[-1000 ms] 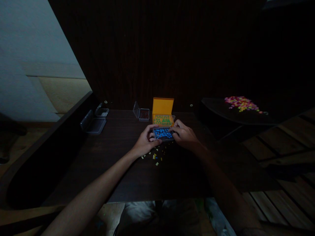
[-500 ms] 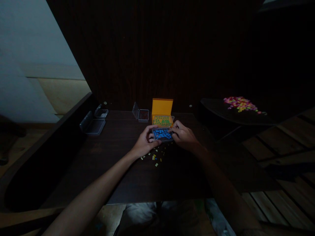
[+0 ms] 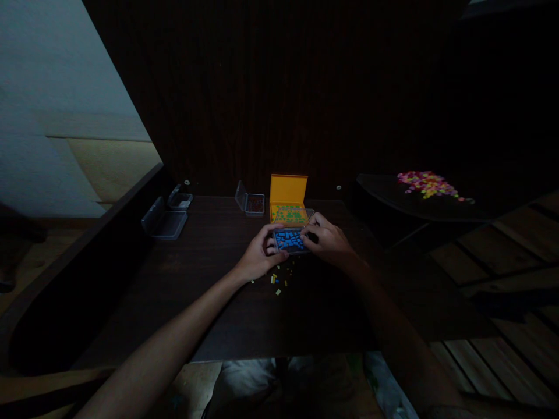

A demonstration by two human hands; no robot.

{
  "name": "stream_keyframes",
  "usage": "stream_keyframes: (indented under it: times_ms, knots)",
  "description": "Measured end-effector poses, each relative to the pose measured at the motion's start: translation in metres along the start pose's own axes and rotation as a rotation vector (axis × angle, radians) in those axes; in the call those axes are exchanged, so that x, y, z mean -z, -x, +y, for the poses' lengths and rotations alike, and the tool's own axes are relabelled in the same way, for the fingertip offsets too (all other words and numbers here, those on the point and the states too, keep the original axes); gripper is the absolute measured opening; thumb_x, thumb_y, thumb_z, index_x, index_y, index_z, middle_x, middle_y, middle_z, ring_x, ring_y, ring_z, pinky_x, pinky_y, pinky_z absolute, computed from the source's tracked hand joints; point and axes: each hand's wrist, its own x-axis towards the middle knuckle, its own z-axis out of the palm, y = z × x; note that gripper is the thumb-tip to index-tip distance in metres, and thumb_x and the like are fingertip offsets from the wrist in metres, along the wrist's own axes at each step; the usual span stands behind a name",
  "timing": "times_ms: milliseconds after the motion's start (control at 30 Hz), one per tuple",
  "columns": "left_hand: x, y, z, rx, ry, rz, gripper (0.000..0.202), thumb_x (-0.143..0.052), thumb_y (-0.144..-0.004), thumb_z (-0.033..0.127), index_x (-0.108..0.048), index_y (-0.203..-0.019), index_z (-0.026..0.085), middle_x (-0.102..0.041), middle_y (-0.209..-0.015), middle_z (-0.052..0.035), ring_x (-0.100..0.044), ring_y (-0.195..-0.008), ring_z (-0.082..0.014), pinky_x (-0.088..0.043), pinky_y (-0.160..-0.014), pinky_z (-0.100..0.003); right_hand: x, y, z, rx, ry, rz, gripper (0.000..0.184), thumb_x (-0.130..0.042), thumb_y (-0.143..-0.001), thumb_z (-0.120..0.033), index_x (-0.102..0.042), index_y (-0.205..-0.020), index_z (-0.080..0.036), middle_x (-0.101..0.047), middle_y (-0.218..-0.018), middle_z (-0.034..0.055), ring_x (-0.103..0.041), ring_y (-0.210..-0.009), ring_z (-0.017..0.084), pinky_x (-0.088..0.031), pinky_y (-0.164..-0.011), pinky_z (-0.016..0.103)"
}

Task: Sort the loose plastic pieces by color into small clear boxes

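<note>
One dark table (image 3: 218,334) spreads before us, our left hand (image 3: 257,256) and right hand (image 3: 328,240) over it. Just before an open orange case (image 3: 288,188), the left grips a clear box (image 3: 297,252); the right bunches fingertips over its blue pieces (image 3: 289,237), whether pinching one we cannot tell. Yellow bits (image 3: 273,279) lie nearer us.

Right fingers (image 3: 312,229) hide the right end of the clear box (image 3: 297,254).

On the desk (image 3: 209,320) around my box (image 3: 297,252): loose pieces (image 3: 278,292) at six o'clock, case (image 3: 288,188) at twelve, container (image 3: 255,215) near eleven, two trays (image 3: 171,226) near ten; past two, a heap (image 3: 428,184) on a shelf (image 3: 379,189).
</note>
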Motion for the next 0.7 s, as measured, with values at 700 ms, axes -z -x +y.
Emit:
stream_keyframes:
  times_ms: [700]
  knots:
    - [-0.0003,0.0012,0.0015,0.000,-0.004,-0.003,0.061,-0.077,-0.067,0.015,-0.046,-0.120,0.021,-0.061,-0.109,-0.0068,-0.064,-0.093,-0.0162,-0.053,-0.081,-0.030,0.0008,0.0002,0.0016,-0.026,-0.007,-0.051,0.015,-0.054,-0.083,-0.026,-0.068,-0.086,-0.021,-0.054,-0.095,0.0049,-0.054,-0.076,0.016,-0.040,-0.065,0.027]
